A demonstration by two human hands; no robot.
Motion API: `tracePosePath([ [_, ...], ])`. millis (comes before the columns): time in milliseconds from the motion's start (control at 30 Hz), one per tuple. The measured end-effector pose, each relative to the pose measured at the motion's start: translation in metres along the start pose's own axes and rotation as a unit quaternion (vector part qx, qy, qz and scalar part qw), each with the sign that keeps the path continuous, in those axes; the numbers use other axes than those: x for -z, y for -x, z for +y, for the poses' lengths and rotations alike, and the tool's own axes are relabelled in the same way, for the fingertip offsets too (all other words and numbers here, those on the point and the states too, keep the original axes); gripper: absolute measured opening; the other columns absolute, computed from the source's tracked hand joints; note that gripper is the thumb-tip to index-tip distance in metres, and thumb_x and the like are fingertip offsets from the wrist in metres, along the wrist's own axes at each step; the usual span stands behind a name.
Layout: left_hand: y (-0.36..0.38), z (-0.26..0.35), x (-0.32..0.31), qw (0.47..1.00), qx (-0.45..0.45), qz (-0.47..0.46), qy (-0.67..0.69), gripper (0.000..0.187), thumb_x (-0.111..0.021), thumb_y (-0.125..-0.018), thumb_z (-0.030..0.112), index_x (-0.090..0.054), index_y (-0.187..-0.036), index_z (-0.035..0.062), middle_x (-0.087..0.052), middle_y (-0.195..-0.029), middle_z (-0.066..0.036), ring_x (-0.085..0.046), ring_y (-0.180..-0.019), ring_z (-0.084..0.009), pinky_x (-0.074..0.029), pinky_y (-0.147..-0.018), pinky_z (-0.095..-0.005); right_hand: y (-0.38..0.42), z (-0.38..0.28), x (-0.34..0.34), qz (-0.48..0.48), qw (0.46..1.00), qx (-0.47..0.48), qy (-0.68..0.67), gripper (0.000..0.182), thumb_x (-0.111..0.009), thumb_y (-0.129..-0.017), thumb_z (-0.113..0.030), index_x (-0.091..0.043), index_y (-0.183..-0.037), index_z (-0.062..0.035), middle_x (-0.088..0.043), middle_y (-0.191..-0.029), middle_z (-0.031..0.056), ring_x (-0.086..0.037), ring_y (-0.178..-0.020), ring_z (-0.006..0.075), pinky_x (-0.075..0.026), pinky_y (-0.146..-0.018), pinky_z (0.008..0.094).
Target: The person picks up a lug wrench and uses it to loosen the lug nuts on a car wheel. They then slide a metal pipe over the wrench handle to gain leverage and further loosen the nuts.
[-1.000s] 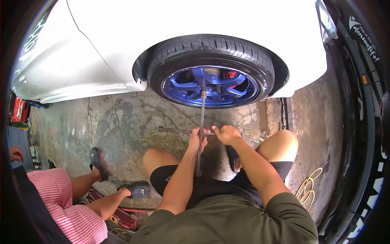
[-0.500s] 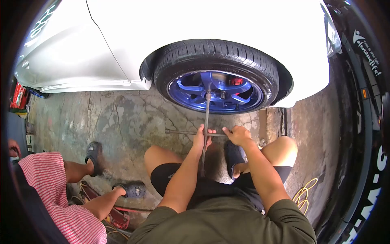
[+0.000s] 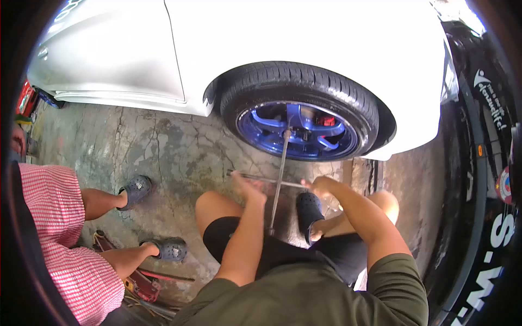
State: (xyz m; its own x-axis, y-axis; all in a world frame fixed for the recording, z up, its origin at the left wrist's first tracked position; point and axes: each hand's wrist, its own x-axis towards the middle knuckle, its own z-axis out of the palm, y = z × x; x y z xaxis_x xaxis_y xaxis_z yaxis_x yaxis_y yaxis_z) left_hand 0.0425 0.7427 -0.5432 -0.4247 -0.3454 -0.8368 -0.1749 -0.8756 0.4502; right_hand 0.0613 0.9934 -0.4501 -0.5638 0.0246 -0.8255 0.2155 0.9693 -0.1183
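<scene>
A cross-shaped lug wrench point(image 3: 280, 182) has its far end at the hub of the blue wheel point(image 3: 263, 120), which sits on a white car. My left hand point(image 3: 248, 187), smeared by motion, is at the left arm of the wrench; its fingers cannot be made out clearly. At the right arm's end, my right hand point(image 3: 321, 186) has its fingers pressed round the bar. The wrench's near end points down toward my lap, between my knees.
A person in a checked garment point(image 3: 54, 212) stands at the left, with dark clogs point(image 3: 138, 191). A red floor jack point(image 3: 142, 285) lies by their feet. The white car body point(image 3: 136, 54) spans the top; a dark vehicle point(image 3: 473, 217) is at the right.
My left hand has moved from the wrench's centre out to its left arm. My right hand stays near the right end. The view has shifted slightly, and the wheel appears farther right.
</scene>
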Motion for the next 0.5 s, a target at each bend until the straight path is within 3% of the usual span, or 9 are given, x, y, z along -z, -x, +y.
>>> tracePosePath([
  [67, -0.037, 0.031, 0.000, 0.972, -0.185, 0.141, -0.035, 0.057, -0.062, -0.092, 0.064, -0.044, -0.082, 0.0114, -0.048, -0.074, -0.002, -0.045, -0.055, -0.0170, -0.041, -0.051, -0.0313, -0.001, 0.006, 0.006, -0.006, 0.998, 0.047, 0.035, 0.104, -0.035, -0.082, -0.094, -0.074, -0.083, 0.0031, -0.070, -0.086, 0.0233, -0.069, -0.090, 0.0390, -0.052, -0.084, 0.0493],
  [133, -0.095, 0.047, 0.007, 0.961, -0.265, 0.050, -0.065, 0.056, -0.068, -0.091, 0.058, -0.063, -0.090, 0.0024, -0.057, -0.075, -0.006, -0.054, -0.066, -0.0242, -0.046, -0.059, -0.0384, -0.003, 0.016, 0.004, 0.019, 0.995, 0.074, 0.057, 0.095, -0.047, -0.082, -0.089, -0.076, -0.089, 0.0017, -0.072, -0.091, 0.0232, -0.070, -0.091, 0.0378, -0.052, -0.082, 0.0483],
  [167, -0.088, 0.056, -0.003, 0.938, -0.288, 0.028, -0.193, 0.056, -0.069, -0.091, 0.056, -0.063, -0.086, 0.0006, -0.058, -0.072, -0.008, -0.055, -0.065, -0.0255, -0.046, -0.060, -0.0405, -0.008, 0.017, 0.005, 0.019, 0.995, 0.074, 0.063, 0.091, -0.050, -0.084, -0.086, -0.077, -0.091, 0.0012, -0.072, -0.092, 0.0228, -0.070, -0.091, 0.0365, -0.052, -0.081, 0.0471],
  [233, -0.078, 0.086, -0.018, 0.831, -0.307, -0.023, -0.463, 0.057, -0.070, -0.090, 0.052, -0.063, -0.079, -0.0031, -0.059, -0.066, -0.011, -0.057, -0.063, -0.0281, -0.047, -0.062, -0.0448, -0.012, 0.011, 0.016, -0.090, 0.994, 0.027, 0.057, 0.082, -0.057, -0.086, -0.079, -0.077, -0.095, 0.0003, -0.073, -0.095, 0.0224, -0.071, -0.092, 0.0334, -0.053, -0.080, 0.0442],
  [300, -0.076, 0.086, -0.040, 0.808, -0.277, 0.000, -0.521, 0.055, -0.070, -0.090, 0.048, -0.064, -0.076, -0.0050, -0.062, -0.067, -0.016, -0.060, -0.064, -0.0309, -0.047, -0.063, -0.0463, -0.011, 0.005, 0.020, -0.119, 0.992, -0.032, 0.010, 0.074, -0.062, -0.089, -0.071, -0.077, -0.093, 0.0009, -0.075, -0.096, 0.0204, -0.071, -0.089, 0.0310, -0.053, -0.078, 0.0426],
  [367, -0.082, 0.084, -0.051, 0.796, -0.262, 0.028, -0.545, 0.051, -0.069, -0.090, 0.044, -0.066, -0.076, -0.0050, -0.066, -0.070, -0.020, -0.063, -0.065, -0.0337, -0.048, -0.065, -0.0473, -0.013, 0.016, 0.017, -0.090, 0.995, 0.031, 0.040, 0.069, -0.062, -0.092, -0.066, -0.077, -0.090, 0.0011, -0.075, -0.094, 0.0210, -0.071, -0.087, 0.0317, -0.053, -0.077, 0.0436],
  [433, -0.088, 0.073, -0.046, 0.793, -0.256, 0.066, -0.549, 0.045, -0.068, -0.090, 0.040, -0.069, -0.080, -0.0033, -0.068, -0.073, -0.022, -0.066, -0.067, -0.0364, -0.050, -0.068, -0.0478, -0.018, 0.011, 0.015, -0.118, 0.992, -0.004, 0.046, 0.066, -0.075, -0.080, -0.054, -0.070, -0.102, 0.0077, -0.072, -0.098, 0.0271, -0.070, -0.098, 0.0371, -0.054, -0.081, 0.0449],
  [500, -0.080, 0.072, -0.046, 0.785, -0.267, 0.101, -0.550, 0.038, -0.065, -0.091, 0.035, -0.071, -0.082, -0.0010, -0.070, -0.077, -0.022, -0.069, -0.072, -0.0379, -0.052, -0.071, -0.0484, -0.026, 0.022, 0.007, -0.121, 0.990, 0.028, 0.074, 0.066, -0.076, -0.077, -0.054, -0.070, -0.103, 0.0063, -0.072, -0.099, 0.0267, -0.070, -0.096, 0.0381, -0.054, -0.081, 0.0443],
])
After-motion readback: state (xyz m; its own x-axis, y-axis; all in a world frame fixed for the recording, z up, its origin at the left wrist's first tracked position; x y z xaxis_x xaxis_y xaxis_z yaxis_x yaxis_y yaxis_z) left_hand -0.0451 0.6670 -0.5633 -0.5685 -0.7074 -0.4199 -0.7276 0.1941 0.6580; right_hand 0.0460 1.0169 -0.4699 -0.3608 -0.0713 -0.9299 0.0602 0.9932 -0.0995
